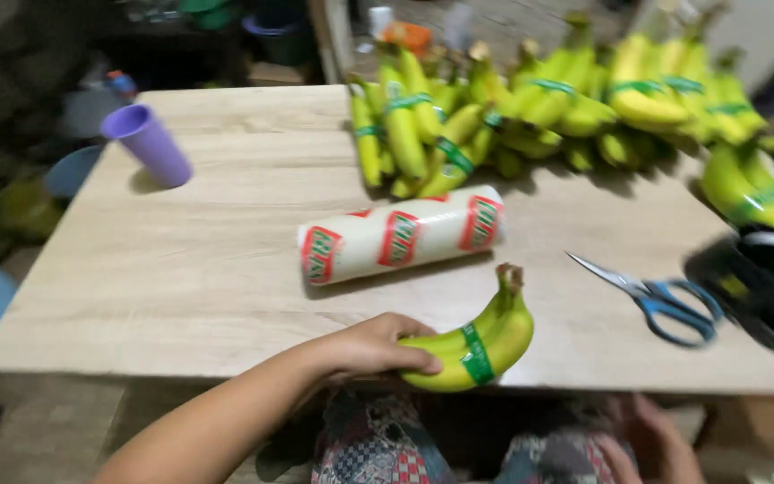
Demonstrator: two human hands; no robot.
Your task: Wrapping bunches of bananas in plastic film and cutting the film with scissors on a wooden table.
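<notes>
fingers (418, 357) of left hand (374, 348) wrapped on banana bunch (481, 341) at near surface (226, 269) edge, stem pointing away toward roll (402, 236); right hand (651, 439) low, under surface edge, grip unclear.

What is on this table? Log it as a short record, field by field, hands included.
left hand: grips a small banana bunch with a green band, at the table's near edge
right hand: low, below the table edge, blurred
table: light wood
middle: a roll of plastic film lying on its side
right: blue-handled scissors, a dark tape dispenser
far side: heap of banded bananas
far left: purple cup, tilted
</notes>
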